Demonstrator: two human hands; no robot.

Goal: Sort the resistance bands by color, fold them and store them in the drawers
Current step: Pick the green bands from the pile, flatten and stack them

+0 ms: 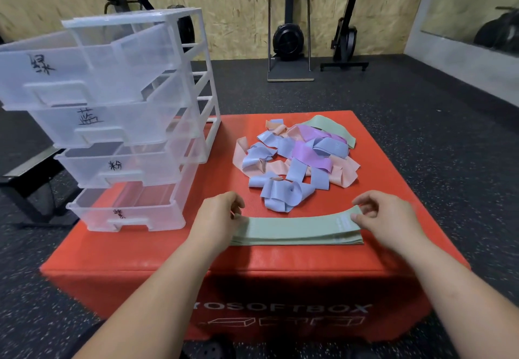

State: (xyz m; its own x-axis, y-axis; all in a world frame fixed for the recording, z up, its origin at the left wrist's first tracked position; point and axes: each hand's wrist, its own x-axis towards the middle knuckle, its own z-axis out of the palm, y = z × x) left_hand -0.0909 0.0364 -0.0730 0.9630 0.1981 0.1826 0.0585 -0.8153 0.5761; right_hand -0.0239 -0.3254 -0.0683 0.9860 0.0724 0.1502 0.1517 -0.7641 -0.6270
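**Green bands stacked at the near edge of the red box**

A flat stack of green resistance bands (297,230) lies along the near side of the red soft box (280,268). The left hand (217,215) pinches its left end; the right hand (384,215) pinches the top band's right end in its grip. Farther back lies a mixed pile of bands (297,159); at left stands a clear drawer unit (118,122), all four drawers pulled out

A drawer unit (120,122) is standing at the left of a padded box (280,263) with its four drawers pulled out, a heap of bands (297,159) is lying to its right, and a flat stack of bands (297,230) is resting nearest the person, before the heap.
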